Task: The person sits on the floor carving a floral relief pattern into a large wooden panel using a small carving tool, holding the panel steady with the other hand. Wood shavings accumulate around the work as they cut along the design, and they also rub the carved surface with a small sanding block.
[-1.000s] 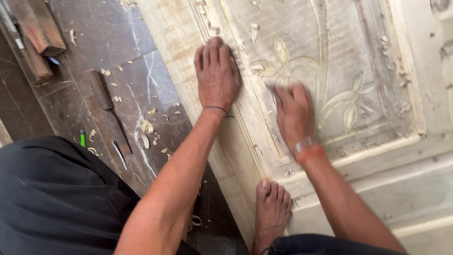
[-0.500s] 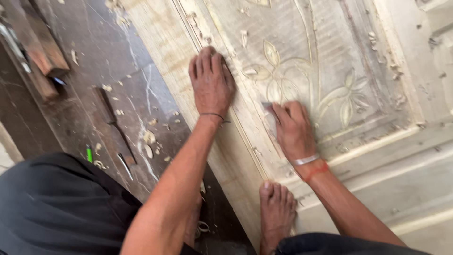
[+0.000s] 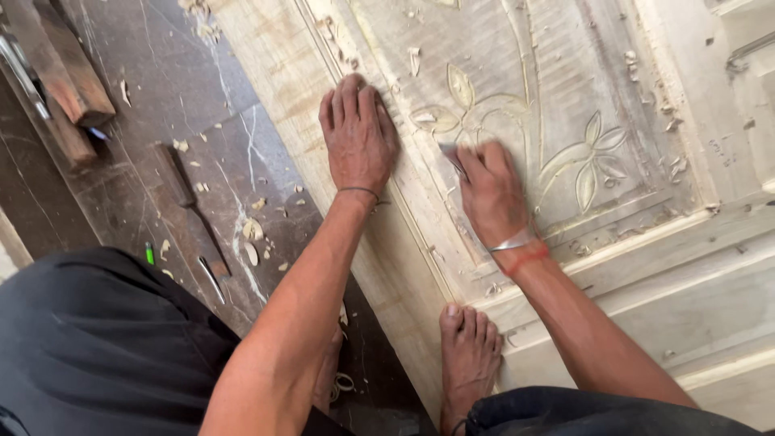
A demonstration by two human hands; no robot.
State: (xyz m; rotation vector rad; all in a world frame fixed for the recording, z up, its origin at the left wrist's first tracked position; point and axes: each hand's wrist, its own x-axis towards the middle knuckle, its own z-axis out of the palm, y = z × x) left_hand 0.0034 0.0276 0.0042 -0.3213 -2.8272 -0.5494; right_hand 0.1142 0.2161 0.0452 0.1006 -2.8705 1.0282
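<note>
Pressing flat, my left hand (image 3: pixel 358 133) rests open on the pale carved wooden door (image 3: pixel 565 121) lying on the floor (image 3: pixel 202 121). My right hand (image 3: pixel 491 194), at four o'clock from it, is closed round a small scraper (image 3: pixel 452 159) on the leaf carving (image 3: pixel 593 157). A chisel (image 3: pixel 190 206) lies at nine o'clock.

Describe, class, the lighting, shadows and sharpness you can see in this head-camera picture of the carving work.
Head view: soft, even light on the pale carved door panel, no glare; faint shadows beside the left hand; the right hand and its small blade slightly blurred; dark floor dimmer.
</note>
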